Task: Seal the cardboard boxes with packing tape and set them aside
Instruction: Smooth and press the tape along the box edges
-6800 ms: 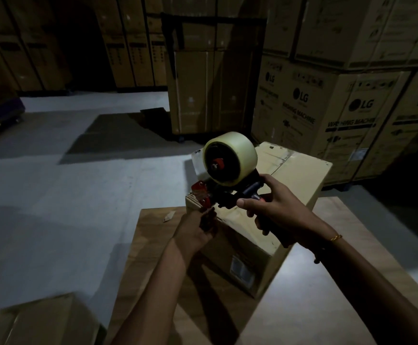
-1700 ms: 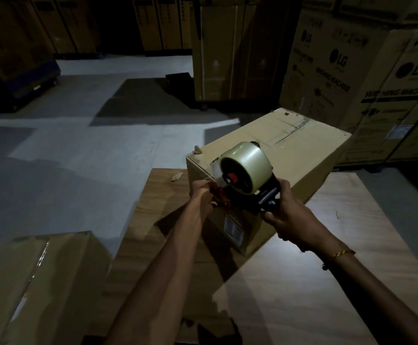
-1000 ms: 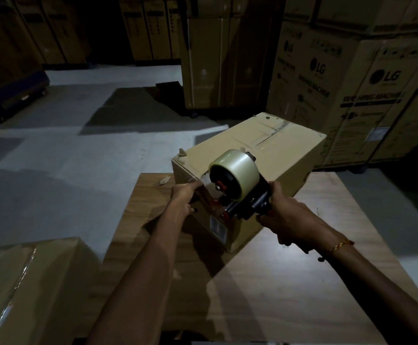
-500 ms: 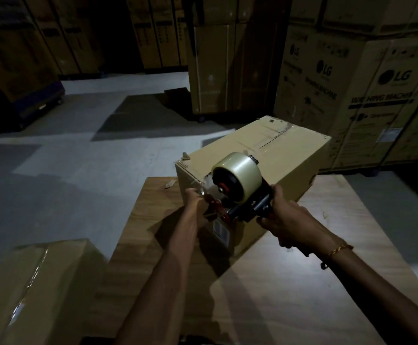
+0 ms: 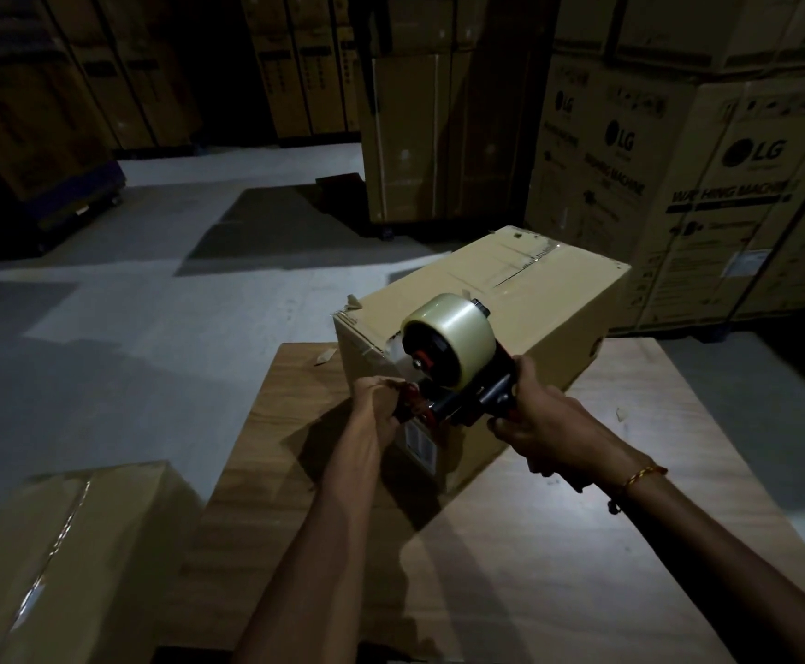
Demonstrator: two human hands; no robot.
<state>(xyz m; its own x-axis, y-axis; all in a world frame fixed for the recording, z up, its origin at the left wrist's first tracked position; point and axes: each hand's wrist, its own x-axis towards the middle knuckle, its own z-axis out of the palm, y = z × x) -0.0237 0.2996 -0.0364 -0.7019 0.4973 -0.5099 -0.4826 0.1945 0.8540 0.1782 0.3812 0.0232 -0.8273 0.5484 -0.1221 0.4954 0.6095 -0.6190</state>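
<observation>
**Tape gun at the box's near corner**

I see my right hand wrapped round the handle of the tape dispenser. My left hand pinches at its front end, against the cardboard box, which sits at the wooden table's far edge.

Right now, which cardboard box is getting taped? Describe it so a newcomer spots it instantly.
Find the brown wooden table in front of the tall printed washing-machine cartons. The plain tan cardboard box sits on its far end. Unlike the taped box lower left, the clear-tape dispenser is at its near corner.
</observation>
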